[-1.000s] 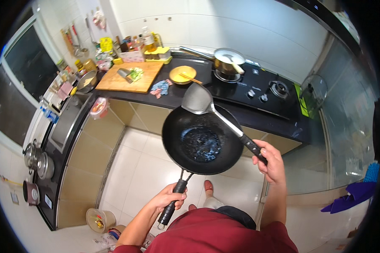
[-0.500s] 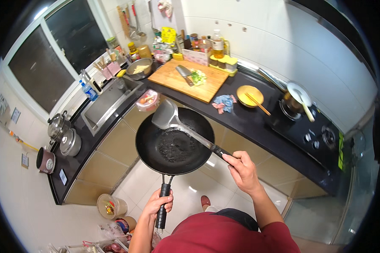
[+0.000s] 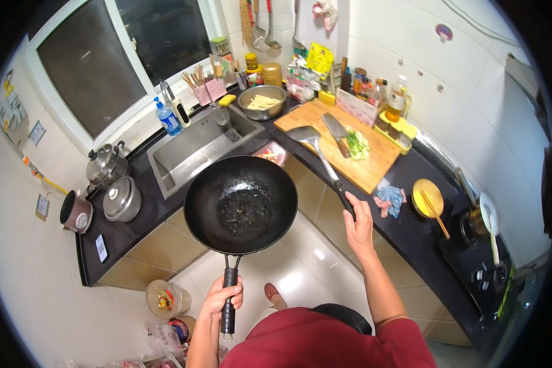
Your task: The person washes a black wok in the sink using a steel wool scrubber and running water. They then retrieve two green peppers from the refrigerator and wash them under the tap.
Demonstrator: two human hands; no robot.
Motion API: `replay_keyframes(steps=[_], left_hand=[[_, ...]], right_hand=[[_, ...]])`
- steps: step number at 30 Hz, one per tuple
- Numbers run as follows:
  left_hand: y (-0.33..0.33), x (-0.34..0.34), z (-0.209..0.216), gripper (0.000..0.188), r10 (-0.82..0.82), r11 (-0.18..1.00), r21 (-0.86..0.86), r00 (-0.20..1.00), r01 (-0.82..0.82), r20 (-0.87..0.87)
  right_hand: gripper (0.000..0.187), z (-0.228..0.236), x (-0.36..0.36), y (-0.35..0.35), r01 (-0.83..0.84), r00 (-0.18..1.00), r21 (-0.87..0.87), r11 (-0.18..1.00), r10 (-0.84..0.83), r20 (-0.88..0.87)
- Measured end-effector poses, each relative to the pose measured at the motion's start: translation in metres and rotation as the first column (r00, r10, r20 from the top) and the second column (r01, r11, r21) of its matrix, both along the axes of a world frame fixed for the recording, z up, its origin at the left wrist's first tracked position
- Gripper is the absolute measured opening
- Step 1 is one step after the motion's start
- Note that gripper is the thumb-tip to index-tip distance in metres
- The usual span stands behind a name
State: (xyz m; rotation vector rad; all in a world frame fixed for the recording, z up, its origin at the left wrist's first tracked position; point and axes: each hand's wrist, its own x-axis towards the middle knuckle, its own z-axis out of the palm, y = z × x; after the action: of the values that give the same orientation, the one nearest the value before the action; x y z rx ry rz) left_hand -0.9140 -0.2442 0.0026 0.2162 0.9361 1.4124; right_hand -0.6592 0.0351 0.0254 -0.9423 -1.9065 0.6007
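A dark wok (image 3: pixel 241 205) hangs over the floor, and its surface looks wet and shiny. My left hand (image 3: pixel 222 297) is wrapped round its black handle. The black grip of a metal wok spatula (image 3: pixel 326 161) is in my right hand (image 3: pixel 359 222). Its blade reaches over the near left corner of the wooden cutting board (image 3: pixel 374 167); whether it touches the board I cannot tell. On that board a cleaver (image 3: pixel 336 135) lies beside chopped green vegetables (image 3: pixel 357 145).
Left of the board are the sink (image 3: pixel 165 161) and a metal bowl (image 3: pixel 262 102) of pale strips. Lidded pots (image 3: pixel 122 200) stand far left. At right are a crumpled cloth (image 3: pixel 391 201), a yellow bowl (image 3: pixel 427 197) with chopsticks, and a stove (image 3: pixel 472 270). A bin (image 3: pixel 167 299) stands on the floor.
The spatula has left the wok and moved right, to the board's near edge. The view has swung left toward the sink, with the wok still in my left hand.
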Motion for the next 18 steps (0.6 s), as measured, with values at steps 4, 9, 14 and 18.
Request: replay_keyframes(steps=[4,9,14,18], left_hand=[[0.029,-0.061,-0.003,0.022,-0.007,1.000,-0.003,1.000,0.007,0.027],[0.073,-0.124,-0.007,0.021,0.048,0.999,-0.004,0.998,-0.048,0.051],[0.119,-0.180,-0.016,0.021,0.107,0.994,0.010,0.994,-0.107,0.035],[0.149,-0.214,-0.016,0.023,0.155,0.987,-0.039,0.988,-0.155,-0.005]], right_hand=[[0.043,-0.037,-0.055,0.048,0.134,0.989,-0.029,0.991,-0.131,0.074],[0.046,-0.068,-0.109,0.114,0.231,0.958,-0.006,0.973,-0.226,0.175],[0.047,-0.103,-0.143,0.205,0.323,0.902,0.080,0.943,-0.332,0.276],[0.050,-0.125,-0.174,0.268,0.354,0.870,0.061,0.933,-0.352,0.344]])
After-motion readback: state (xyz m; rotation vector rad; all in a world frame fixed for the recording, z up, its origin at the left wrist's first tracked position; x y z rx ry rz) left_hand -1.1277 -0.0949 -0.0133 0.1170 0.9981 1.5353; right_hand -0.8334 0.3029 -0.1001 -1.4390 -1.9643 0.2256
